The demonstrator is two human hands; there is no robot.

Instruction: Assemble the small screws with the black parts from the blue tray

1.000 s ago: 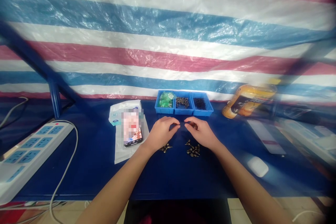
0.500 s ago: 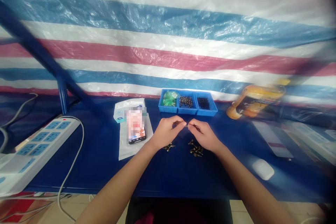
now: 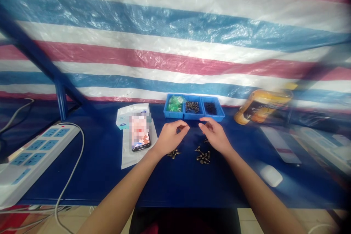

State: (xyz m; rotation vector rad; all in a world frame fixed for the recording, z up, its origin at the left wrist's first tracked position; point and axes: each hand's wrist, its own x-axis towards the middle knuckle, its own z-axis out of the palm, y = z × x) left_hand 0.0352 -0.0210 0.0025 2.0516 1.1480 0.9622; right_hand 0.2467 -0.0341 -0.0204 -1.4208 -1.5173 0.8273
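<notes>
My left hand (image 3: 172,137) is above the blue table, thumb and fingertips pressed together; whatever they hold, if anything, is too small to make out. Beneath it lies a small pile of brass-coloured screw-like parts (image 3: 173,153). My right hand (image 3: 215,135) is a little to the right, its thumb and fingers apart with nothing between them. A second pile of such parts (image 3: 203,156) lies below and left of it. Behind both hands stand three joined blue bins: one with green pieces (image 3: 175,104), one with small metal parts (image 3: 192,106), one with dark screws (image 3: 210,108).
A phone (image 3: 140,135) rests on a white packet (image 3: 127,153) at left. Further left are a power strip (image 3: 41,150) and its cable. On the right are an orange bottle (image 3: 263,106), a flat pale box (image 3: 281,144) and a white case (image 3: 271,175).
My hands have moved apart; their fingertips were meeting before. The right fingers have opened. The whole view has shifted slightly.
</notes>
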